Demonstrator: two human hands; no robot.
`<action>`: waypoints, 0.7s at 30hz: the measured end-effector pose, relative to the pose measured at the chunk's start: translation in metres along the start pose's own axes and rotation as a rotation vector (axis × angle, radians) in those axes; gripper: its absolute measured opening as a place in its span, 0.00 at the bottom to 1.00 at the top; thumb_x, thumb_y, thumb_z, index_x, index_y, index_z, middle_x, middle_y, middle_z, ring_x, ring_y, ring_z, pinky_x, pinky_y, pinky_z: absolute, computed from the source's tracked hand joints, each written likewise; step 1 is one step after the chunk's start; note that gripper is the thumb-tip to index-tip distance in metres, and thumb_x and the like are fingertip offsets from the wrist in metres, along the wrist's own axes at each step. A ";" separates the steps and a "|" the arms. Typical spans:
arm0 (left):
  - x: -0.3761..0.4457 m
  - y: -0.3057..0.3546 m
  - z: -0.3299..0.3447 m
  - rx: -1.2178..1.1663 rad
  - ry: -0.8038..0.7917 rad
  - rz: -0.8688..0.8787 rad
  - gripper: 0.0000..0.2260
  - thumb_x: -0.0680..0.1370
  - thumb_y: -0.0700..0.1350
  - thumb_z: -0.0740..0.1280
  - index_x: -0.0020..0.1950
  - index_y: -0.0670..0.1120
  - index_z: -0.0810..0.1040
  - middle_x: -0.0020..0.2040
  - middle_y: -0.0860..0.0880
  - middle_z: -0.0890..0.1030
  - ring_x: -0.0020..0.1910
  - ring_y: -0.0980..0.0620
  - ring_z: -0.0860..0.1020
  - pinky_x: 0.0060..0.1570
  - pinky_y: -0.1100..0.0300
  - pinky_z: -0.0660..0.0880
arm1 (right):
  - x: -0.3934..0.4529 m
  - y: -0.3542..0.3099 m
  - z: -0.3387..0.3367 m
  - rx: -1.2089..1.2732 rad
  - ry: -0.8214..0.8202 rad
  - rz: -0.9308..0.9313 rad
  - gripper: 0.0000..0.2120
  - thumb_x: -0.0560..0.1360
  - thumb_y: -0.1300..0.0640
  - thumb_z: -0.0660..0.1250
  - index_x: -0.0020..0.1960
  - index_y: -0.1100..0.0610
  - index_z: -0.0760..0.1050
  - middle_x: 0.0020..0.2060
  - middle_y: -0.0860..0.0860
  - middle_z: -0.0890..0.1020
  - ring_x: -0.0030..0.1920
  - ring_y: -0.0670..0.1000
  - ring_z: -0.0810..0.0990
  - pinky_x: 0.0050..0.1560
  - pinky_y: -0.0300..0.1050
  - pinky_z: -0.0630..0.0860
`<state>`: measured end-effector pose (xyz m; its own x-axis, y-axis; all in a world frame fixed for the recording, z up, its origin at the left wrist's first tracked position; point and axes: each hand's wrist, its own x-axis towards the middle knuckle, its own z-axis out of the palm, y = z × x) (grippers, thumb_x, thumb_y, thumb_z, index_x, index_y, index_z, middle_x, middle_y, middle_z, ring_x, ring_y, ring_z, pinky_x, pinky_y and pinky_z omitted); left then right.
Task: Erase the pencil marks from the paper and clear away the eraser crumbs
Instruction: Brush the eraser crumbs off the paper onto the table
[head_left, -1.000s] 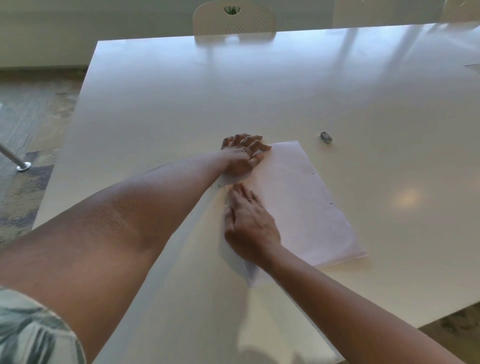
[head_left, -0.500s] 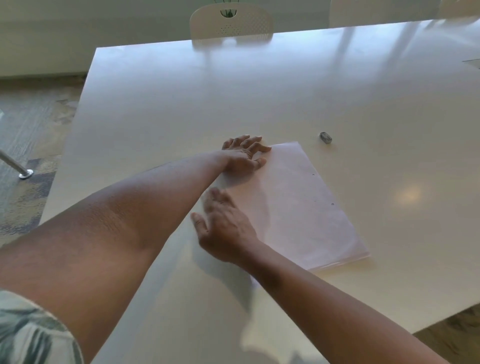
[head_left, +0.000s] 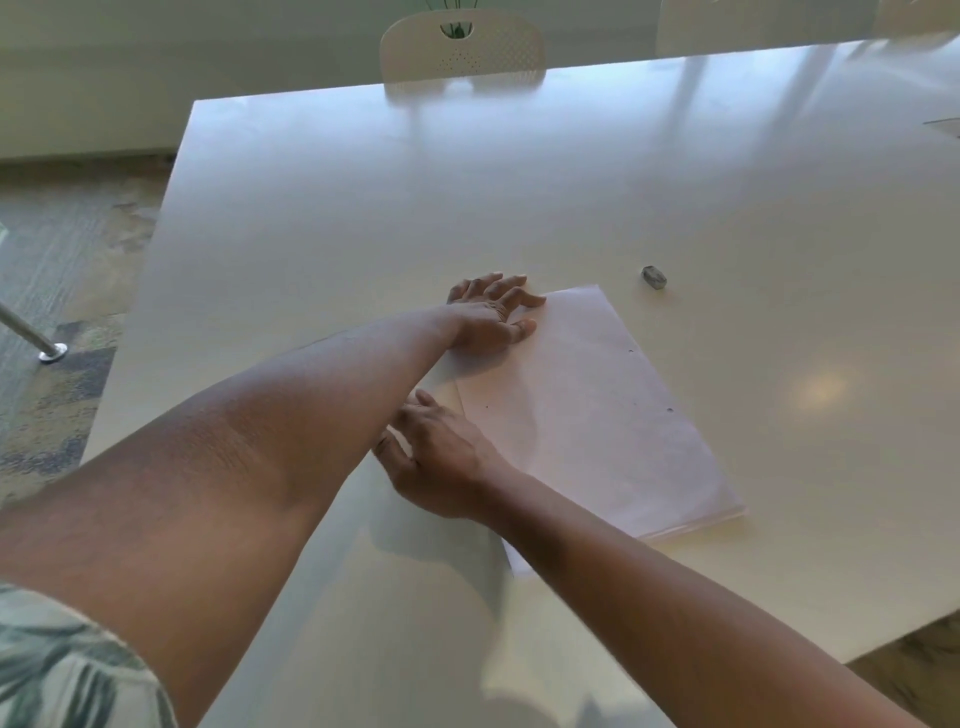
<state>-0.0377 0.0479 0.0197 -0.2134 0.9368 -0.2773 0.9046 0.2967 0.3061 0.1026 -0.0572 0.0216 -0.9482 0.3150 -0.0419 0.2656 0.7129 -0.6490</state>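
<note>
My left hand (head_left: 491, 322) lies flat with fingers spread, pressing the far left corner of the paper (head_left: 597, 410). My right hand (head_left: 441, 462) is relaxed and holds nothing, its edge on the table (head_left: 363, 208) just beside the paper's left edge, partly under my left forearm. The paper sits near the table's near edge, toward the middle. It looks thin and light, so I judge it will slide or wrinkle if I sweep it unpinned; flat pressure at a corner suits it better than a pinch. About 3 dark crumbs (head_left: 669, 410) lie on its right half. The eraser (head_left: 654, 276), small and gray, rests on the table just beyond the paper's far right corner, untouched.
</note>
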 end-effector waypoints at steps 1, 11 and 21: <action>0.000 0.000 0.000 0.000 0.003 0.001 0.22 0.86 0.60 0.54 0.80 0.64 0.59 0.84 0.57 0.48 0.83 0.53 0.41 0.78 0.50 0.36 | -0.002 0.001 -0.003 0.018 0.011 -0.002 0.26 0.80 0.42 0.46 0.72 0.50 0.68 0.71 0.52 0.71 0.73 0.58 0.65 0.71 0.54 0.66; 0.000 0.001 0.000 0.015 0.008 0.003 0.22 0.86 0.60 0.54 0.80 0.63 0.59 0.84 0.57 0.48 0.83 0.53 0.42 0.78 0.51 0.38 | -0.023 0.029 -0.014 -0.136 0.147 0.206 0.29 0.84 0.45 0.49 0.78 0.61 0.57 0.79 0.58 0.58 0.79 0.52 0.51 0.78 0.43 0.43; 0.000 0.000 0.002 0.028 0.023 0.002 0.23 0.85 0.61 0.54 0.81 0.63 0.59 0.84 0.57 0.48 0.83 0.53 0.42 0.78 0.51 0.38 | -0.028 0.009 -0.011 0.021 0.278 0.095 0.23 0.83 0.49 0.51 0.72 0.61 0.69 0.72 0.57 0.71 0.72 0.52 0.65 0.74 0.43 0.55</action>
<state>-0.0365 0.0473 0.0181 -0.2196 0.9415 -0.2558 0.9148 0.2898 0.2814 0.1333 -0.0526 0.0253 -0.8343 0.5412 0.1050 0.3441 0.6600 -0.6678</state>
